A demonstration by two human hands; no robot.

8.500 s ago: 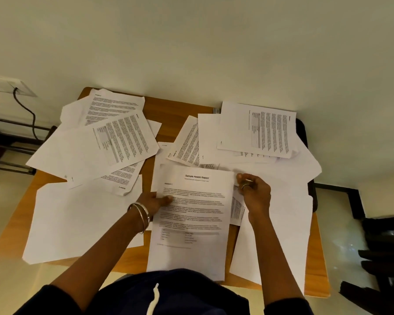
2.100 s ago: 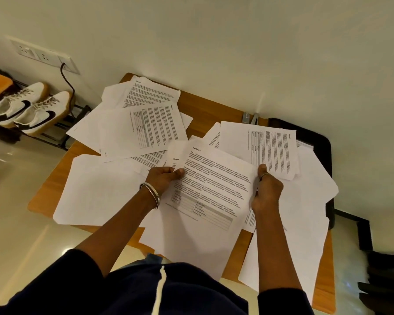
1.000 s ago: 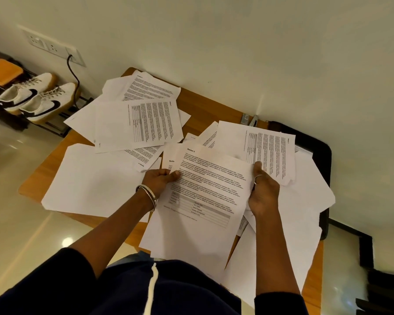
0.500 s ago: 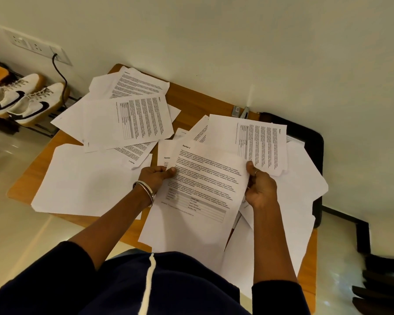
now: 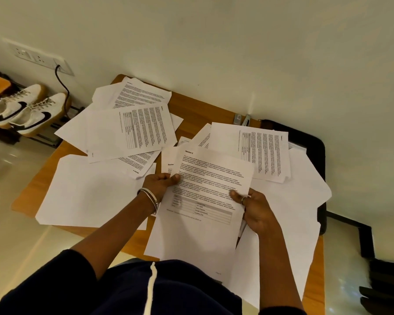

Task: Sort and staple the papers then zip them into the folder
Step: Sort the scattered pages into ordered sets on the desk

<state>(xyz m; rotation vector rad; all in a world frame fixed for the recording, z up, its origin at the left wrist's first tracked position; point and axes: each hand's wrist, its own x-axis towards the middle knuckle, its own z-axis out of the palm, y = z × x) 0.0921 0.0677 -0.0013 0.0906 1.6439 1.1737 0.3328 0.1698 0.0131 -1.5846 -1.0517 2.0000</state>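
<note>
Left hand (image 5: 160, 183) pinches the left edge of the "Section 2" sheet (image 5: 205, 201), thumb on top, bangles on the wrist. Right hand (image 5: 255, 208) grips the same sheet's right edge — thumb over the print, fingers curled underneath, ring visible. The sheet is lifted and tilted over the near middle of the table (image 5: 27, 196), and more sheets seem stacked right under it.

Rest of the head view: loose papers cover most of the table. Printed pile (image 5: 132, 130) far left, blank sheet (image 5: 93, 192) near left, another printed sheet (image 5: 262, 153) far right, blank sheets (image 5: 291, 214) on the right. Stapler (image 5: 246, 120) sits at the far edge by the wall, with a small staple box (image 5: 237, 118) just beside it. Black folder (image 5: 314, 142) lies under the right-hand papers — only its far-right border shows. Off the table to the left: white sneakers (image 5: 25, 110) on a rack, wall socket (image 5: 41, 59) with a cable plugged in.
</note>
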